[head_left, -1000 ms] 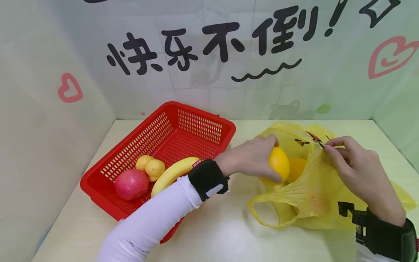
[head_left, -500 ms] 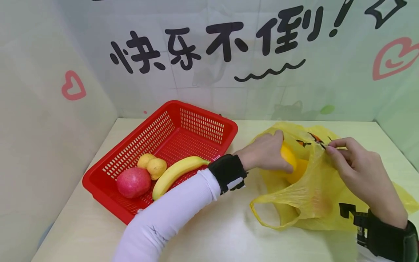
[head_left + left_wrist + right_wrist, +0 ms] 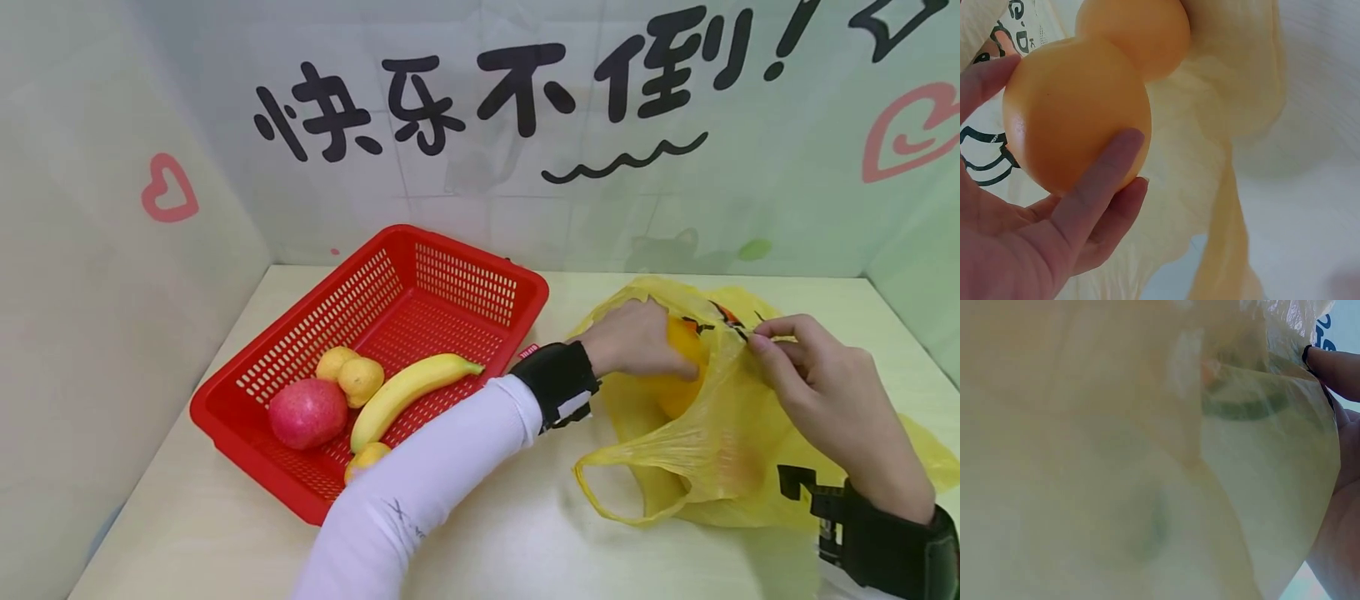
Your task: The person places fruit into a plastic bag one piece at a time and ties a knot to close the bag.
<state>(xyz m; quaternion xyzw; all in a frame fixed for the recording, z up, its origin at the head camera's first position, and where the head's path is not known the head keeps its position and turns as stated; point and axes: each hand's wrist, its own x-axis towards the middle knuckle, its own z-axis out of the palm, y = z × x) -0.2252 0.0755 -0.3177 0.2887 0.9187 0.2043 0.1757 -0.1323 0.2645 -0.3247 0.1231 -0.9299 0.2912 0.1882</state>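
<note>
My left hand [image 3: 633,337] reaches into the mouth of a yellow plastic bag [image 3: 720,467]. It grips an orange [image 3: 1072,119], with thumb and fingers around the fruit in the left wrist view. A second orange [image 3: 1138,37] lies deeper in the bag, right behind the held one. At the bag's upper edge my right hand [image 3: 832,396] pinches the plastic between thumb and fingertips, keeping the mouth apart. In the right wrist view the bag's film [image 3: 1085,487] covers most of the picture, and the fingers show at the right edge.
Left of the bag stands a red plastic basket [image 3: 206,404]. Inside lie a banana [image 3: 412,387], a round red fruit [image 3: 307,412] and small yellow fruits [image 3: 360,381]. The left sleeve [image 3: 442,467] crosses its front corner. A printed wall sheet [image 3: 495,225] closes off the table's back.
My left hand has moved right with the orange, from the bag's opening to deeper inside it. The right hand keeps its pinch on the bag. The head view has shifted slightly.
</note>
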